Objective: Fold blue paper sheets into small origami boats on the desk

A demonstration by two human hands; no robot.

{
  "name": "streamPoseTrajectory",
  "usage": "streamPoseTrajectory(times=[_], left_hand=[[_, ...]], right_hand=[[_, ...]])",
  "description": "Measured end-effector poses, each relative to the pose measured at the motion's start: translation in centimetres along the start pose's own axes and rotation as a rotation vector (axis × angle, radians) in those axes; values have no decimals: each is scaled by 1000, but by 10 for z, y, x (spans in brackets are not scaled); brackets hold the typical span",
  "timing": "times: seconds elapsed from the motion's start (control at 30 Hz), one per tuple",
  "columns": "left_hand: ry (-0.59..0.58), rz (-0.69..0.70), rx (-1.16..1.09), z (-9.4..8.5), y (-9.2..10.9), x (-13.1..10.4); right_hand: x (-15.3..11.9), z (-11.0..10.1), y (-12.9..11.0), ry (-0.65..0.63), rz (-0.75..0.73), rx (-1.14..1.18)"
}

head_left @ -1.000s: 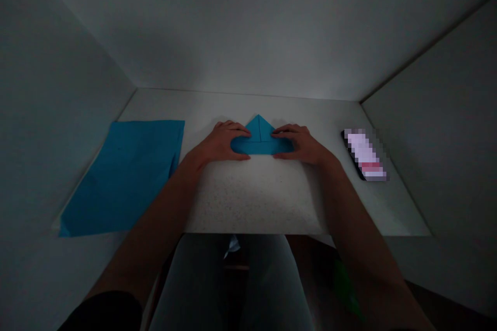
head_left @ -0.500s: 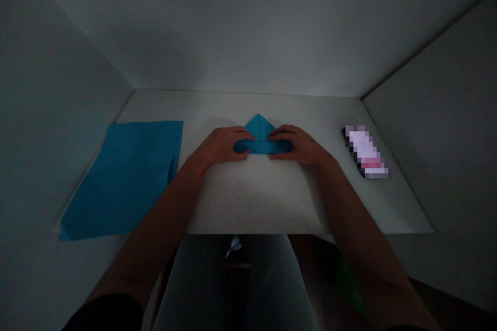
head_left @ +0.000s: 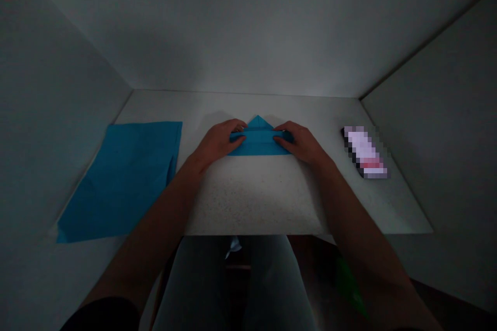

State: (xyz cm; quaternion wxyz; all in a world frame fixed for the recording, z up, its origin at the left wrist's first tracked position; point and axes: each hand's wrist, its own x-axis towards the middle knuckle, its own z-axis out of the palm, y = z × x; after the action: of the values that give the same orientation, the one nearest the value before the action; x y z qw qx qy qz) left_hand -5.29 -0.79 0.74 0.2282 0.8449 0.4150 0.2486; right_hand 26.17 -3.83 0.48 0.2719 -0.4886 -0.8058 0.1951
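Observation:
A folded blue sheet of paper [head_left: 259, 147] lies on the white table in front of me, its pointed tip facing the wall. A wide band is turned up along its near side and covers the lower part of the point. My left hand [head_left: 225, 138] pinches the left end of this band, thumb on the near face and fingers behind. At the right end, my right hand [head_left: 297, 139] grips the band the same way. Both outer ends of the paper are partly hidden by the hands.
Larger blue sheets [head_left: 124, 176] lie at the left, overhanging the table's front edge. A phone [head_left: 365, 152] with a blurred screen rests on the right. Walls enclose the white table [head_left: 252, 201] at the back and both sides.
The near band of the paper has been turned up farther toward the wall, so less of the point shows. Both thumbs have moved up onto the band.

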Motion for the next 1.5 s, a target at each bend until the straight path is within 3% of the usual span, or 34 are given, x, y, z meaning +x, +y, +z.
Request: streamPoseTrajectory(times=[0.2,0.43,0.63,0.77,0.93,1.07,1.17,1.27,1.5], left_hand=[[138,-145,157,10,-12,-1],[67,-154,100,12,-17,2],[25,-252,-83,8,-13,3],[116,-197,-250,5,-4,4],[253,-17,-188,-12,9,4],[157,27,-52,-20,10,-1],[-15,-1,21,-16,5,-3],[-63,-32,28,-8,-4,-1],[19,-158,118,-1,-15,-1]], right_hand=[[-3,12,22,171,151,-183],[-5,10,22,75,147,-186],[-4,11,22,103,152,-165],[-1,5,18,155,128,-111],[2,-14,8,275,8,-98],[-3,-22,10,142,-37,-183],[-9,-23,13,-40,-47,-150],[-12,-20,13,-152,-44,-84],[-6,-3,18,4,25,-151]])
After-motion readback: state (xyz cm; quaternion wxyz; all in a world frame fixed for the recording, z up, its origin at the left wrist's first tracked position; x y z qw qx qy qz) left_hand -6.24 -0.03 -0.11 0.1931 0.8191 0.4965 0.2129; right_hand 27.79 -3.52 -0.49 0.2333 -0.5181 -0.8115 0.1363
